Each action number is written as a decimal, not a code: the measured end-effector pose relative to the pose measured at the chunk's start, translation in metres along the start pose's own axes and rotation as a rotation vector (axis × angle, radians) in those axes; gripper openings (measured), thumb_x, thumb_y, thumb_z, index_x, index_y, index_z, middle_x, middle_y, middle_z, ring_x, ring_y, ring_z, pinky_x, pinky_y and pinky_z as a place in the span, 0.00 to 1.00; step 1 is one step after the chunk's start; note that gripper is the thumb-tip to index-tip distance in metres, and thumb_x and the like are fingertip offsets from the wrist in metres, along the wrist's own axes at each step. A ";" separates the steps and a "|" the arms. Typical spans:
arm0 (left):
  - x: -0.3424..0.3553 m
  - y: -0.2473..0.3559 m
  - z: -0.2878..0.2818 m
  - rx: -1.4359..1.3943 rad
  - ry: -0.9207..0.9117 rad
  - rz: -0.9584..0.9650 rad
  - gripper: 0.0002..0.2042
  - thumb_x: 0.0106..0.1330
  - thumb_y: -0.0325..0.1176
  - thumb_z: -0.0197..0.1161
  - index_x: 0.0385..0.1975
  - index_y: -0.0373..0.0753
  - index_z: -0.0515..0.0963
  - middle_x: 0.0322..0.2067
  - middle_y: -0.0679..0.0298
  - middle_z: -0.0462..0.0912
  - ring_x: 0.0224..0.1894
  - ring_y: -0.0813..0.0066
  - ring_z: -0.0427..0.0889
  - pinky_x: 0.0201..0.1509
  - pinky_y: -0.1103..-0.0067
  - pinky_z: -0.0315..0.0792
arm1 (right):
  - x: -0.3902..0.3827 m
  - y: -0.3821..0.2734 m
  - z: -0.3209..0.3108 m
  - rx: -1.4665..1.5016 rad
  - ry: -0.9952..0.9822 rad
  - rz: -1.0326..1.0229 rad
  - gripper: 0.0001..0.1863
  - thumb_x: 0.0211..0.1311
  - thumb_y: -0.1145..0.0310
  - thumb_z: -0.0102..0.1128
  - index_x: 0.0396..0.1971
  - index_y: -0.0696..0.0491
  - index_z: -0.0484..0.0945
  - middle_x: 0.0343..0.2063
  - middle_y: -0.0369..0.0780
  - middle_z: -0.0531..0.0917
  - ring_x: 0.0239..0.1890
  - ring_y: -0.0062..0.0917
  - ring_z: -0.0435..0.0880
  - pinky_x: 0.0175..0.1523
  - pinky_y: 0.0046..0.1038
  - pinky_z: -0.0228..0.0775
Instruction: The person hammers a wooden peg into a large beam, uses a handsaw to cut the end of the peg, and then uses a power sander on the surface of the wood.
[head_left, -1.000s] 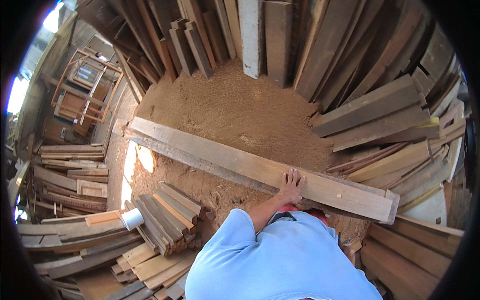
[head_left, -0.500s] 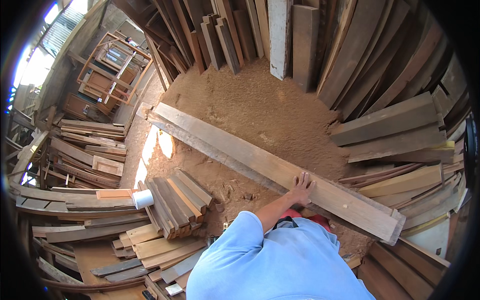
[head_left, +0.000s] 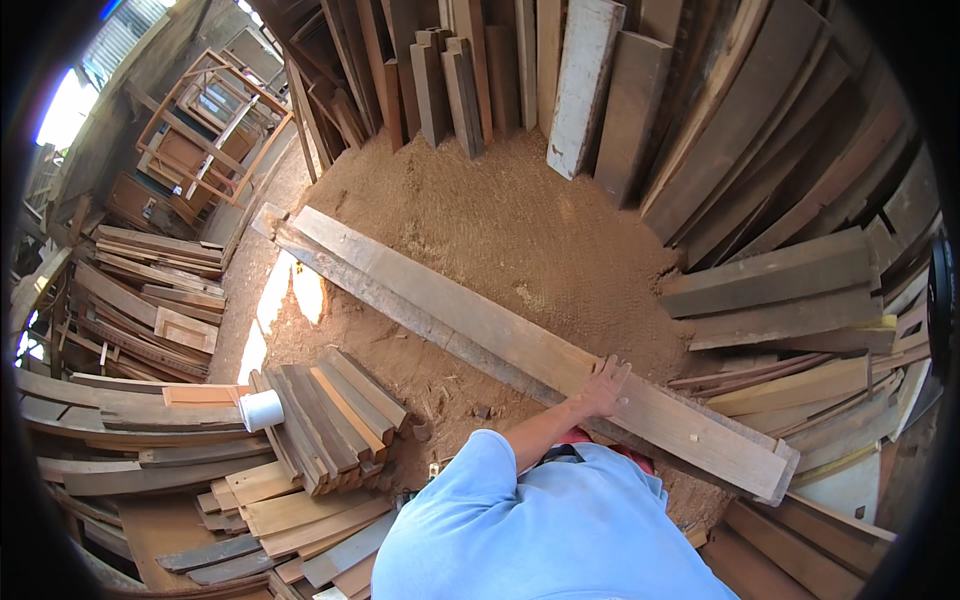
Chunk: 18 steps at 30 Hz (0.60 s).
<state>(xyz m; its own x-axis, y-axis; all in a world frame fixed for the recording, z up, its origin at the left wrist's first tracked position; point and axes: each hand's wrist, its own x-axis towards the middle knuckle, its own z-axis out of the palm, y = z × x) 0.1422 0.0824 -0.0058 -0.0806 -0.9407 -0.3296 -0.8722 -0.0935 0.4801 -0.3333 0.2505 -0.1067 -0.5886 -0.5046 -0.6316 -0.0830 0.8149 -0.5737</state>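
A long, pale wooden board (head_left: 450, 300) runs diagonally across the middle, from far left to near right. It lies on top of a rougher, greyer board (head_left: 370, 300) that shows along its near side. My left hand (head_left: 603, 388) rests palm down on the pale board's upper face, in front of my body. Its fingers reach toward the board's far edge and hold nothing I can make out. A small light chip (head_left: 694, 438) sits on the board to the right of the hand. My right hand is out of sight.
Sawdust (head_left: 470, 220) covers the ground beyond the boards. Upright planks (head_left: 635, 115) lean along the back and right. Stacked short boards (head_left: 330, 415) stand at near left, with a white container (head_left: 262, 410) beside them. Wooden frames (head_left: 215, 125) stand at far left.
The view has shifted a little, so most things sit lower and further left. My left hand has slid slightly rightward along the board, its fingers closer together.
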 end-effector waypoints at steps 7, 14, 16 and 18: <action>0.029 -0.110 -0.107 0.261 0.051 -0.079 0.40 0.66 0.56 0.61 0.73 0.37 0.63 0.75 0.38 0.53 0.77 0.38 0.51 0.79 0.48 0.43 | 0.035 -0.093 0.055 -0.851 0.294 -0.593 0.26 0.68 0.56 0.60 0.49 0.66 0.80 0.36 0.53 0.87 0.41 0.52 0.87 0.45 0.42 0.81; 0.022 -0.177 -0.134 0.291 -0.288 -0.188 0.35 0.76 0.61 0.41 0.70 0.38 0.69 0.69 0.50 0.70 0.74 0.54 0.63 0.77 0.55 0.49 | 0.023 -0.141 0.113 0.173 0.009 0.158 0.31 0.71 0.55 0.58 0.66 0.59 0.67 0.58 0.51 0.79 0.59 0.44 0.80 0.61 0.40 0.76; 0.020 -0.181 -0.135 0.287 -0.302 -0.210 0.34 0.77 0.60 0.39 0.69 0.38 0.70 0.68 0.51 0.72 0.73 0.55 0.65 0.75 0.58 0.53 | 0.008 -0.147 0.117 0.098 0.041 0.169 0.33 0.72 0.52 0.55 0.68 0.58 0.66 0.61 0.50 0.78 0.62 0.43 0.79 0.62 0.41 0.76; 0.016 -0.183 -0.128 0.281 -0.246 -0.217 0.33 0.77 0.59 0.39 0.68 0.38 0.72 0.67 0.52 0.73 0.73 0.55 0.65 0.73 0.61 0.56 | -0.013 -0.152 0.115 -0.003 0.088 0.150 0.35 0.73 0.46 0.52 0.68 0.58 0.68 0.62 0.50 0.78 0.61 0.42 0.79 0.61 0.42 0.78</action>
<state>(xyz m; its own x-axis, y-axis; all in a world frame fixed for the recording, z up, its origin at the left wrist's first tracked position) 0.3620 0.0431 0.0053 0.0366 -0.7998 -0.5992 -0.9764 -0.1563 0.1490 -0.2203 0.1002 -0.0708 -0.6628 -0.3501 -0.6619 0.0086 0.8804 -0.4742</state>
